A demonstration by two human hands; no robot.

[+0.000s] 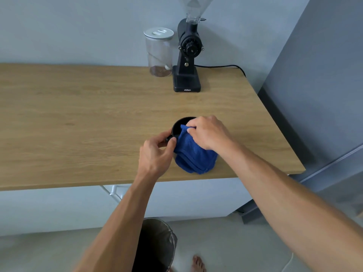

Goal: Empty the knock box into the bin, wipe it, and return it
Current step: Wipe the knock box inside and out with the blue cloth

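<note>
Soft, even daylight, cool cast, no hard glare. Faint diffuse shadows under hands point(155, 154) and cloth point(194, 156) on countertop point(78, 118). Wide-angle bowing along countertop edges. Centre reasonably sharp; forearms and bin point(157, 244) at bottom smeared, slightly out of focus. Overall mild compression softness.

- knock box point(179, 127): small, round, black, upright on the wooden table point(78, 118) near the front edge, right of centre; dark inside, mouth partly covered by cloth; left hand point(157, 152) grips its left side
- blue cloth point(193, 154): terry, bunched, one end tucked into the box mouth, the rest draped over the near rim onto the table; right hand point(208, 132) presses it in
- bin point(157, 246): dark, open-topped, on the floor below the table edge, partly behind the left forearm
</note>
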